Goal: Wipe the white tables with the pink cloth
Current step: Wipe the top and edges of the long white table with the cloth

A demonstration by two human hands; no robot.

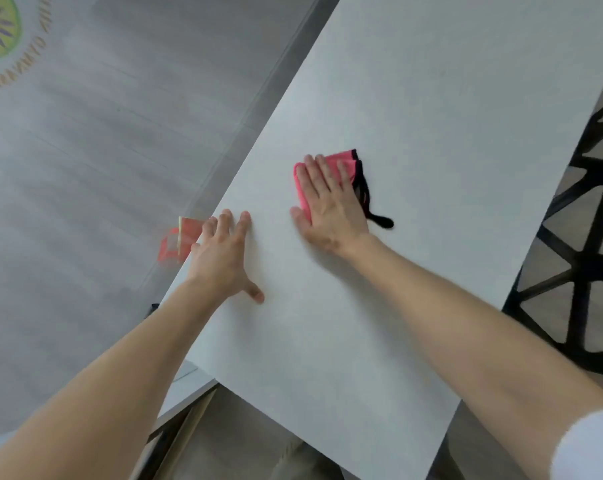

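The pink cloth [345,156] lies folded into a small pad on the white table [431,116], a little left of the middle of the top. Your right hand [331,206] is spread flat on it, fingers straight and pressing down, nothing curled round it. Judge it as light, soft and limp: it will not hold a shape by itself, and the folds are likely to slide apart or bunch if you push from one corner only. The best hold looks like the one you have, palm and fingers over the middle of the pad so the whole fold travels with the hand. Its black trim [364,192] sticks out from under the little-finger side, and a loose black tail [383,221] trails onto the table; that tail may drag or flip under the pad. Your left hand [220,258] rests open on the bare top near the left edge, fingers extended, thumb splayed, gripping nothing, seemingly as a brace. The tabletop looks smooth and hard, so the cloth should glide easily. Beyond the left edge, a small red object [175,242] sits on the grey floor [85,150]. A black lattice chair [587,237] stands along the right side.
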